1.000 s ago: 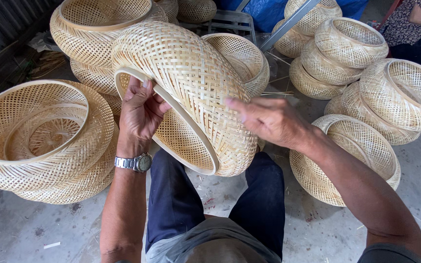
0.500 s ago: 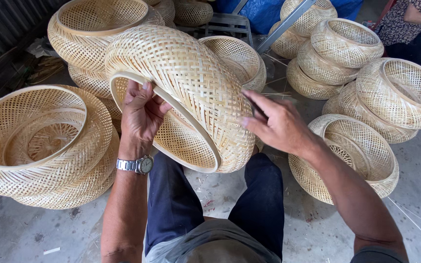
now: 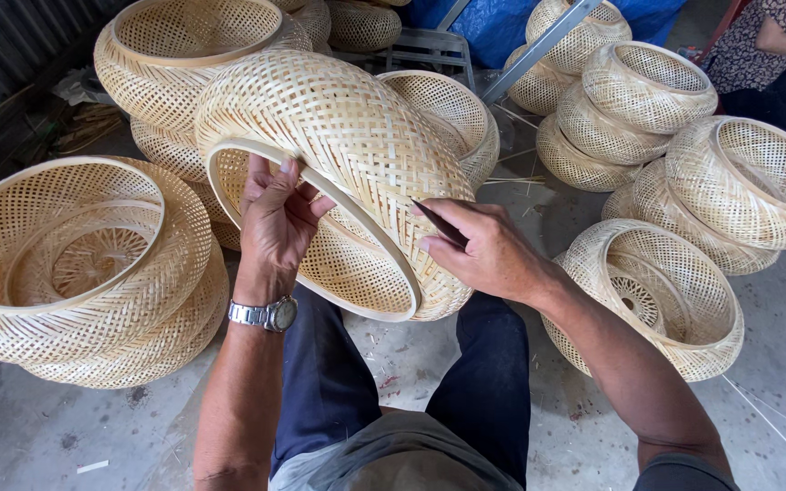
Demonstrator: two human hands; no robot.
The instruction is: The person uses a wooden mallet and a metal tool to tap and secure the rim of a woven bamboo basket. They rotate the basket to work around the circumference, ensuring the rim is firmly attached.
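Basket (image 3: 338, 136) sits tilted over the knees, rim toward the person. Left hand (image 3: 275, 223) stays curled over the rim. Right hand (image 3: 484, 250) has slid in against the weave, pinching a thin dark tool (image 3: 438, 223).

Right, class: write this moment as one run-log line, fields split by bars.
left hand: grips basket rim | right hand: dark thin tool against basket side | basket: tilted above lap | around: more baskets on floor

Basket (image 3: 338, 155) on lap between hands, basket stacks (image 3: 84, 273) left and right.
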